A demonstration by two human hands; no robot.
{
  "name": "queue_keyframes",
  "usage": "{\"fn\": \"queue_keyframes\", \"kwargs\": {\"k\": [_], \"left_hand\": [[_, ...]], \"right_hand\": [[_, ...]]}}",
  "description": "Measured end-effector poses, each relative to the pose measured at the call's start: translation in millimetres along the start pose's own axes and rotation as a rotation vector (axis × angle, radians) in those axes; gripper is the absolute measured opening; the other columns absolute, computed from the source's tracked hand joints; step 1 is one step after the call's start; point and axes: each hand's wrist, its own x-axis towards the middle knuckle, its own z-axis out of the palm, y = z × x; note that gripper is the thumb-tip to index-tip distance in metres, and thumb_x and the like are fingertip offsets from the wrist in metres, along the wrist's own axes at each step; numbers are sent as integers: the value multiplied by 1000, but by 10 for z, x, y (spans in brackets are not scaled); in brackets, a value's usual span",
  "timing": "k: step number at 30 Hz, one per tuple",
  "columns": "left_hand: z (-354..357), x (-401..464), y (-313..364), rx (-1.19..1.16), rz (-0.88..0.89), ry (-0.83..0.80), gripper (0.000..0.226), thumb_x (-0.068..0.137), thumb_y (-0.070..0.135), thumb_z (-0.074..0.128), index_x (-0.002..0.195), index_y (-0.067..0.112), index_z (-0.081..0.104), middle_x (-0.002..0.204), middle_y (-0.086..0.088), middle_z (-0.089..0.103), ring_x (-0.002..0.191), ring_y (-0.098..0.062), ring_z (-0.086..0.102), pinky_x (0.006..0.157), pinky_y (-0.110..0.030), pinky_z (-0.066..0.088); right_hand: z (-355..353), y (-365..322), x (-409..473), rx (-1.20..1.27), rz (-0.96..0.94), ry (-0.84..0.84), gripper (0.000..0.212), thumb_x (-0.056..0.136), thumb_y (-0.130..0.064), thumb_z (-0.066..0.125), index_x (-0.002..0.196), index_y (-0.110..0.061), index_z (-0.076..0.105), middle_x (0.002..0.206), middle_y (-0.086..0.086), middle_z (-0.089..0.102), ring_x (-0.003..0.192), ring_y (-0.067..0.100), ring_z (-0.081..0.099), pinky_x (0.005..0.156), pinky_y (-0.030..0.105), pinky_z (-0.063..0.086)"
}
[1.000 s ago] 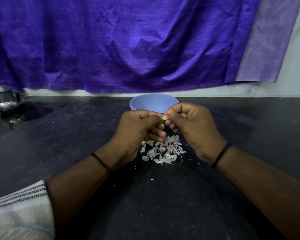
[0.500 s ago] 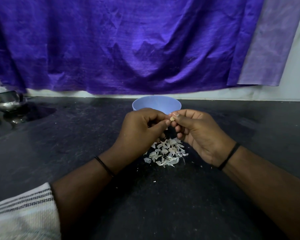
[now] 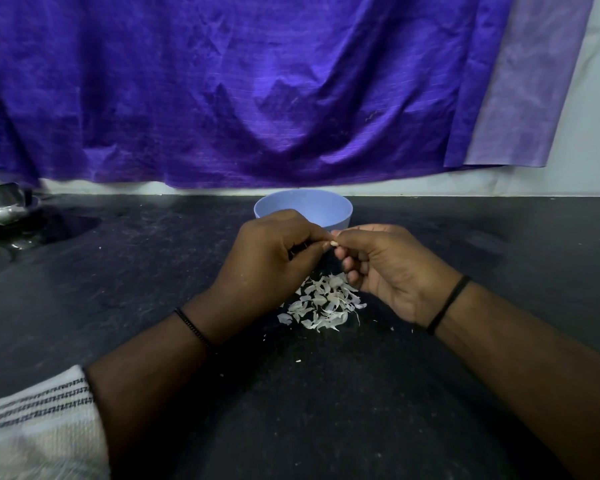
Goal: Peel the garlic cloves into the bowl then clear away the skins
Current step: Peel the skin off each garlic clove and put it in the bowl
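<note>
Both hands were met over the skin pile — left hand (image 3: 274, 258) clenched round something unseen, its fingertips pinching the garlic clove (image 3: 334, 243); right hand (image 3: 388, 268) pinching the same clove. Clove was held just in front of the bowl (image 3: 340, 211), above the skins (image 3: 323, 303). Skin should be picked off in small pulls, kept falling on the pile. Open counter (image 3: 499, 258) was seen on both sides — sweeping room judged ample.

A small pale garlic clove (image 3: 333, 243) is pinched above a pile of white skins (image 3: 323, 304); a blue bowl (image 3: 303, 207) stands upright just behind.
</note>
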Motion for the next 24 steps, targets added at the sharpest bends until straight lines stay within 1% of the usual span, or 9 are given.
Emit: {"fn": "queue_keyframes", "kwargs": {"k": [4, 10, 13, 16, 18, 20, 24], "left_hand": [[-18, 15, -16, 44, 82, -63, 8, 88, 12, 71, 95, 11, 76, 82, 3, 66, 75, -9, 62, 63, -35, 51], [-27, 45, 34, 131, 147, -82, 9, 89, 11, 67, 93, 12, 74, 84, 3, 65, 72, -8, 59, 58, -34, 49], [-1, 46, 52, 120, 106, -29, 8, 87, 8, 66, 89, 10, 74, 78, 2, 64, 69, -6, 56, 58, -30, 47], [6, 50, 54, 63, 44, 27, 9, 86, 6, 69, 88, 11, 76, 75, 3, 66, 69, -4, 57, 62, -18, 44], [3, 46, 61, 11, -7, 55, 9, 85, 4, 70, 86, 12, 76, 73, 3, 65, 66, -5, 56, 61, -14, 41], [10, 37, 65, -28, -54, 84, 9, 85, 4, 70, 83, 11, 75, 71, 4, 64, 63, -7, 56, 58, -14, 40], [30, 19, 52, -70, -158, 130, 10, 86, 15, 67, 80, 13, 74, 66, 4, 62, 61, -13, 56, 56, -25, 45]], "right_hand": [[9, -14, -10, -1, 50, 21, 8, 92, -10, 65, 84, -8, 66, 56, -3, 58, 48, 4, 47, 45, 16, 36], [47, -20, -28, -1, 92, 26, 14, 92, -10, 63, 78, -10, 64, 56, -4, 56, 49, 5, 46, 44, 15, 35], [76, -28, -61, 9, 71, 34, 15, 92, -8, 64, 77, -9, 65, 58, -2, 57, 49, 5, 47, 48, 17, 36], [82, -31, -67, 54, 58, 33, 15, 93, -7, 63, 79, -8, 69, 56, -4, 58, 49, 4, 48, 49, 17, 36], [81, -30, -65, 76, 40, 17, 14, 94, -9, 63, 82, -8, 70, 57, -4, 59, 51, 4, 47, 50, 17, 37], [84, -16, -57, 93, 14, -8, 12, 96, -13, 63, 89, -7, 70, 60, -4, 60, 53, 3, 49, 50, 16, 39], [80, 0, -46, 117, -46, -50, 18, 98, -15, 59, 105, -2, 69, 67, -3, 64, 57, 3, 52, 52, 15, 43]]}}
